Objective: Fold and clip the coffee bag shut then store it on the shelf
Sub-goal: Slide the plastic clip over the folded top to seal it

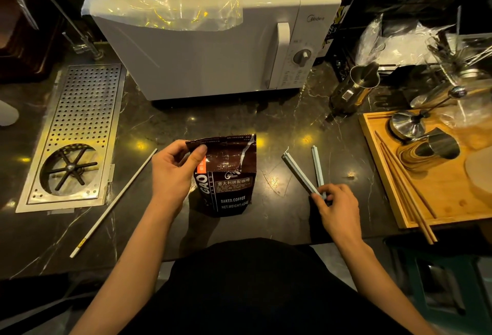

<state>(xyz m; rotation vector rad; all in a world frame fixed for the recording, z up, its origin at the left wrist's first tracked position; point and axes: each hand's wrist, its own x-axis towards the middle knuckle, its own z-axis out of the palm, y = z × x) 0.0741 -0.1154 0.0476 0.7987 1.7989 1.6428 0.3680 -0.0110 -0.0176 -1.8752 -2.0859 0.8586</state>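
A dark brown coffee bag (pixel 229 177) stands on the black marble counter (pixel 279 126), its top flattened. My left hand (pixel 174 172) pinches the bag's upper left corner between thumb and fingers. To the right lies a pale blue sealing clip (pixel 306 172), spread into a V with its two arms pointing away from me. My right hand (pixel 336 205) grips the clip at its hinged near end. A long white stick (pixel 114 201) lies diagonally on the counter left of the bag.
A white microwave (pixel 213 49) stands behind the bag. A perforated steel rinser tray (pixel 77 132) is set into the counter at left, with a tap behind it. A steel pitcher (pixel 354 86) and a wooden tray (pixel 436 182) of tools sit at right.
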